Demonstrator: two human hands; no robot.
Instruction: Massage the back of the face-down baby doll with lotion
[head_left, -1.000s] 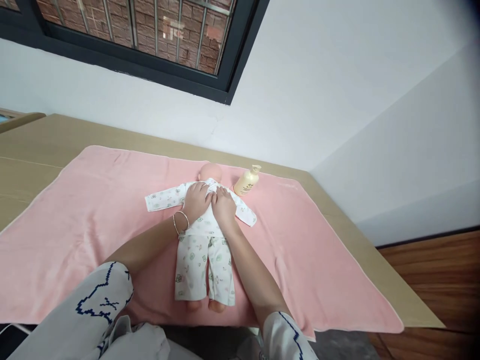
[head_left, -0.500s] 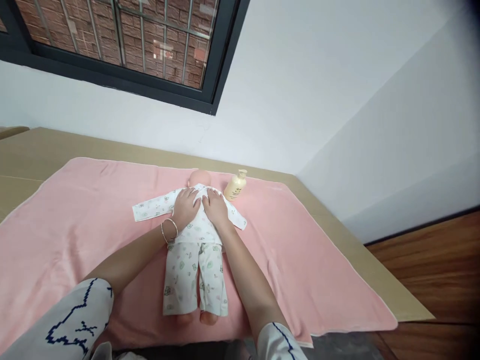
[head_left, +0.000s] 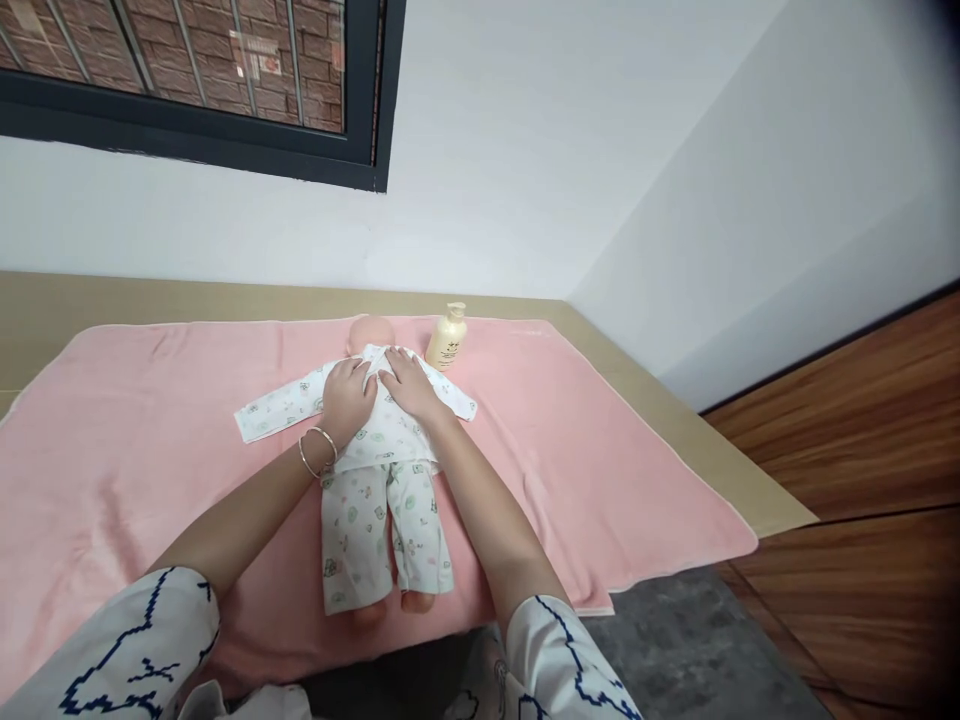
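Observation:
A baby doll (head_left: 394, 435) in a white printed top and matching trousers (head_left: 360, 540) lies stretched out with its bald head (head_left: 371, 333) toward the wall. My left hand (head_left: 347, 400) lies flat on the left side of its upper body, fingers pointing to the collar. On the other side, my right hand (head_left: 409, 385) rests flat near the collar, its thumb close to the left one. Neither hand grips anything. A cream pump bottle (head_left: 447, 338) stands just right of the doll's head. The doll's face cannot be seen.
Under the doll a pink blanket (head_left: 600, 470) covers much of a beige tabletop (head_left: 720, 470) and hangs over its near edge. A white wall (head_left: 480, 200) with a dark-framed window (head_left: 360, 90) rises behind. Wooden panelling (head_left: 862, 420) stands at the right, above grey floor (head_left: 690, 640).
The camera view has turned, so the window and doll appear further left and higher. Both hands stay flat on the doll's upper body. The bottle stays beside its head.

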